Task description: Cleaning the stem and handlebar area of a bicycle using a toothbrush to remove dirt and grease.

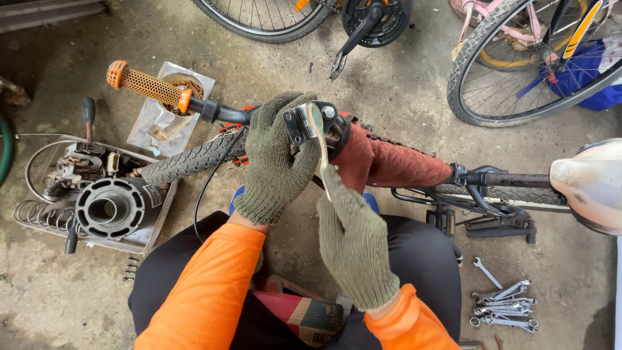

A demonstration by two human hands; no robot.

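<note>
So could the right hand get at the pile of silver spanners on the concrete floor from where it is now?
Probably yes: the pile of silver spanners lies uncovered beside the right knee, but the right hand is pinching a thin pale strip.

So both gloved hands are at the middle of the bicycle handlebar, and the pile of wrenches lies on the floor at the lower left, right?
Not quite. The head view shows the wrenches on the floor at the lower right. The left hand and right hand, both gloved, are indeed at the middle of the handlebar.

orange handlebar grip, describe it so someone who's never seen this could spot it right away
Follow the bicycle handlebar up-left from the gloved left hand. Its end carries the orange handlebar grip, a tube dotted with small holes; the opposite end is hidden by a blurred object.
</note>
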